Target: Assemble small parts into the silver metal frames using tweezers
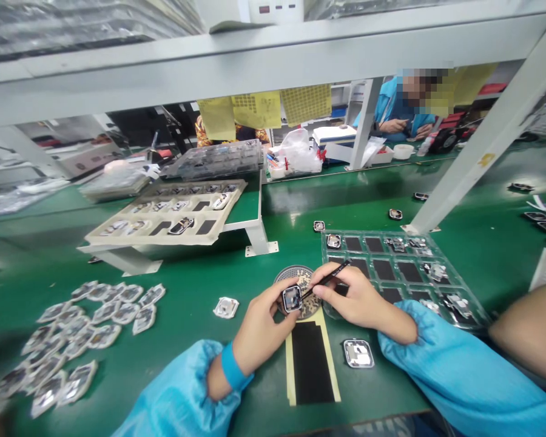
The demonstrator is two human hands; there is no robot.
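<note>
My left hand (260, 325) pinches a small square watch case (292, 298) and holds it just above a round mesh dish (295, 274) on the green bench. My right hand (357, 297) grips thin black tweezers (330, 278), whose tip reaches toward the watch case. Both arms wear light blue sleeves. A black pad on a yellow backing (310, 361) lies right below my hands, and one more watch case (358, 353) lies beside it under my right wrist.
A clear tray (394, 270) with black pockets and several cases lies at the right. A beige tray (168, 215) stands raised at the left back. Several foil pouches (82, 328) are spread at the left. A person in blue sits far back. Someone's bare arm (530, 331) enters at the right.
</note>
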